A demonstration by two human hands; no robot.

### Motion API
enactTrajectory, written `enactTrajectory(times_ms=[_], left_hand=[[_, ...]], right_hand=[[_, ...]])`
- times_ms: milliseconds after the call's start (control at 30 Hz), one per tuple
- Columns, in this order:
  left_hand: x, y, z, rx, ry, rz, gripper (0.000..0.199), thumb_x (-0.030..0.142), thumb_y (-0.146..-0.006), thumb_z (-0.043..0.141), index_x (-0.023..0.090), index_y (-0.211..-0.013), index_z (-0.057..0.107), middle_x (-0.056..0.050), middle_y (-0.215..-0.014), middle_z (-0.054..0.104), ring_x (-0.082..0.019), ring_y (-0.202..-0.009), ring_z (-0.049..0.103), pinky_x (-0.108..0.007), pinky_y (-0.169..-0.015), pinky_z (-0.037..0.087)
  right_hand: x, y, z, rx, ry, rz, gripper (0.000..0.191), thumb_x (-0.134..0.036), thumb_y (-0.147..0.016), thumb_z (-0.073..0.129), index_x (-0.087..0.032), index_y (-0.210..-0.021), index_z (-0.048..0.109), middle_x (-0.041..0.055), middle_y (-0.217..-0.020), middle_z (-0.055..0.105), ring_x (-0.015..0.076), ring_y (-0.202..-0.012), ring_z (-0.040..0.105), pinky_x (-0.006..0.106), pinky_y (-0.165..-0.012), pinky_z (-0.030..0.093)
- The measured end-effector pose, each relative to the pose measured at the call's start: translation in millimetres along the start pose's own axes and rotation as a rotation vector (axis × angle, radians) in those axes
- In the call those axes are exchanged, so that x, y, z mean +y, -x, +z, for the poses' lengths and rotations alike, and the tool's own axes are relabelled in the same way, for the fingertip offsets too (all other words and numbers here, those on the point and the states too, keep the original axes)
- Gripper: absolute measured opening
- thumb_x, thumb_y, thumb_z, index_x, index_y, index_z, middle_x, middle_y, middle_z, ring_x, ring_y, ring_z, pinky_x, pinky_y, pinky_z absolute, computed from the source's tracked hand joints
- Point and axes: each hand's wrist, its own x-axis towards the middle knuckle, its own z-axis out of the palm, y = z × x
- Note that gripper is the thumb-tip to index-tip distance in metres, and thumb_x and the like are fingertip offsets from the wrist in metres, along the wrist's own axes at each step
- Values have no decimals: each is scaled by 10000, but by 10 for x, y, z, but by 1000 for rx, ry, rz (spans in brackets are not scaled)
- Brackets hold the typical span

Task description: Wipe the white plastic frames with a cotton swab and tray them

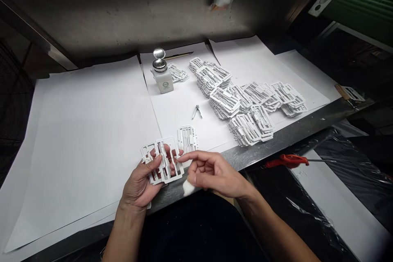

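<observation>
My left hand (143, 182) grips a few white plastic frames (167, 159) with slotted bars, thumb on top, above the table's front edge. At their right side is my right hand (211, 172), its index finger stretched out to the frames' edge. Its other fingers are curled round a white wad (188, 188), which hangs out below them. Just behind the held frames, another white frame (188, 138) lies on the paper. Small metal nippers (197, 111) lie farther back.
Stacks of white frames (225, 102) cover the right part of the papered table. A pump bottle (163, 78) with a raised metal lid stands behind. A red-handled tool (287, 161) lies beyond the table's front edge, at the right.
</observation>
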Motion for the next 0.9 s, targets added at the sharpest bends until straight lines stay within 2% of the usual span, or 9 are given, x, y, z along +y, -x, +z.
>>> enactTrajectory(times_ms=[100, 200, 300, 400, 567, 700, 900], left_hand=[[-20, 13, -9, -56, -14, -6, 205, 111, -689, 652, 127, -889, 692, -100, -849, 695, -224, -755, 661, -358, -725, 555], [-52, 24, -3, -115, -44, -13, 228, 114, -697, 646, 136, -920, 689, -98, -859, 690, -230, -761, 658, -372, -744, 546], [-87, 26, 1, -161, -71, 7, 257, 90, -713, 629, 164, -953, 680, -76, -860, 685, -215, -768, 654, -373, -768, 536], [-111, 10, -11, -190, -69, 11, 250, 102, -716, 633, 174, -951, 678, -62, -847, 681, -193, -734, 647, -370, -765, 537], [-122, -39, -42, -169, -75, -6, 218, 126, -733, 623, 146, -944, 674, -80, -861, 670, -167, -682, 623, -367, -738, 544], [-108, -53, -29, -129, -39, 17, 222, 121, -727, 626, 146, -943, 672, -74, -836, 663, -158, -680, 610, -368, -745, 541], [-94, -61, 5, -94, -6, 5, 243, 130, -717, 645, 154, -957, 667, -119, -963, 661, -140, -670, 597, -369, -739, 539]], right_hand=[[-57, -46, -53, 195, 66, -101, 259, -250, -795, 624, -156, -1036, 620, -26, -702, 535, 52, -541, 438, 169, -483, 358], [-130, -181, -28, 377, 184, -231, 205, -290, -810, 610, -141, -948, 636, 2, -765, 579, 71, -595, 481, 178, -509, 404], [-185, -340, 34, 441, 394, -384, 165, -267, -833, 576, -141, -918, 640, 20, -837, 610, 94, -710, 542, 189, -599, 449], [-194, -421, 43, 477, 642, -482, 127, -210, -843, 554, -143, -894, 650, 15, -824, 606, 98, -747, 553, 199, -666, 449], [-135, -302, -26, 562, 691, -452, 118, -216, -853, 550, -146, -883, 640, 13, -821, 602, 93, -700, 548, 199, -615, 438], [-21, -102, 9, 499, 708, -415, 118, -198, -852, 551, -140, -906, 638, 18, -807, 583, 96, -699, 536, 204, -628, 433], [150, 163, 58, 423, 679, -291, 105, -193, -848, 540, -146, -853, 633, 7, -742, 559, 92, -635, 508, 208, -587, 410]])
